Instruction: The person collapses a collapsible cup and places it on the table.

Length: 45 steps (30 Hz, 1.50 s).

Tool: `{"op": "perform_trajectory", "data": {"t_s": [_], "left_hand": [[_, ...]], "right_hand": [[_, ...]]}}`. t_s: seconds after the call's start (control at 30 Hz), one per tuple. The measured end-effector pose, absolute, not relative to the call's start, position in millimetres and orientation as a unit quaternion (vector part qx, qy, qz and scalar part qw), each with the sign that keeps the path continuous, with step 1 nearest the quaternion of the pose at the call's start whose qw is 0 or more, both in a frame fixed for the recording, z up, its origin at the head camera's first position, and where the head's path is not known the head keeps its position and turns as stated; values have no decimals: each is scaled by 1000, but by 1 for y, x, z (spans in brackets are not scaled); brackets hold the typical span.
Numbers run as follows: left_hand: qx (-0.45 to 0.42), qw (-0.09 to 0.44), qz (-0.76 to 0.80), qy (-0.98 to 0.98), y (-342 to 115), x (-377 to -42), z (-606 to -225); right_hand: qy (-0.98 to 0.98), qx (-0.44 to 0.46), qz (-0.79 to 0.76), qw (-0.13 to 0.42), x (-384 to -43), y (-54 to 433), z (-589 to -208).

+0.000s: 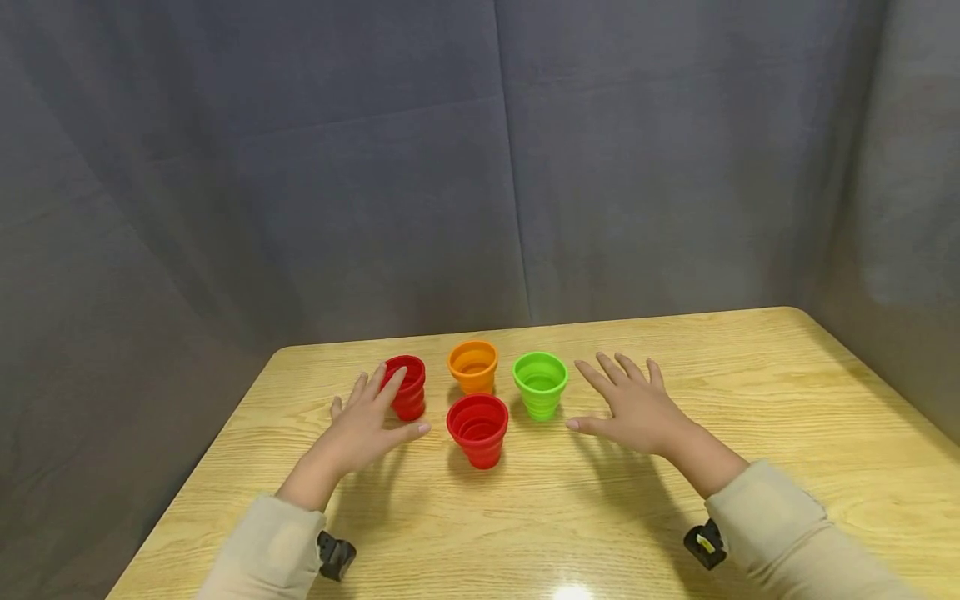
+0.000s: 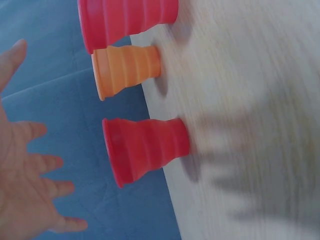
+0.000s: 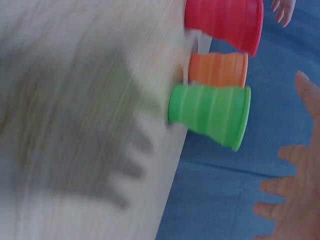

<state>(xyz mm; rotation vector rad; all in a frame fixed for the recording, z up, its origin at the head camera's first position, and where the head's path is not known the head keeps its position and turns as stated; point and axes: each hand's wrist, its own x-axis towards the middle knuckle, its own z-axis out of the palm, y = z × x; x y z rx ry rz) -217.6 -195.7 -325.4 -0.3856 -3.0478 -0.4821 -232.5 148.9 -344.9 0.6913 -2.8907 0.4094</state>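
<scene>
Four ribbed cups stand upright on the wooden table. My left hand [image 1: 363,433], fingers spread, hovers in front of the left red cup [image 1: 410,398] and overlaps its rim in the head view; the left wrist view shows a gap between fingers and cup. A nearer red cup [image 1: 480,433] stands in the middle, with an orange cup [image 1: 474,367] behind it. To the right is a green cup [image 1: 541,385]. My right hand [image 1: 637,412] is held above the table just right of the green cup, fingers spread and holding nothing.
The light wooden table [image 1: 787,400] has its far edge close behind the cups. Grey-blue cloth [image 1: 420,183] hangs behind and at both sides. Both wrists carry a small black camera [image 1: 335,556] near the sleeve cuffs.
</scene>
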Motion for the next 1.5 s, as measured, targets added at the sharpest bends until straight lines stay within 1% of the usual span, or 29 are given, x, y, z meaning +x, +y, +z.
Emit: {"op": "perform_trajectory", "data": {"t_s": [0.2,0.4,0.57,0.87,1.03,1.27,1.5], "left_hand": [[-148,1,-226,-963,-198,-214,-332],[-170,10,-271,-948,-198,-208,-338],[-178,9,-304,-936,-194,-204,-342],[-171,-3,-355,-919,-184,-202,-348],[-177,-5,-390,-904,-180,-204,-354],[-190,-16,-422,-886,-176,-210,-364],[-183,-13,-435,-882,-176,-213,-368]], "right_hand": [[-948,248,177,86,-224,136,-354],[-935,255,230,93,-212,125,-359],[-920,264,281,72,-207,114,-364],[-886,264,380,5,-205,97,-374],[-866,255,429,-20,-207,87,-381],[-835,273,478,-18,-214,72,-393],[-833,291,470,-12,-220,59,-393]]}}
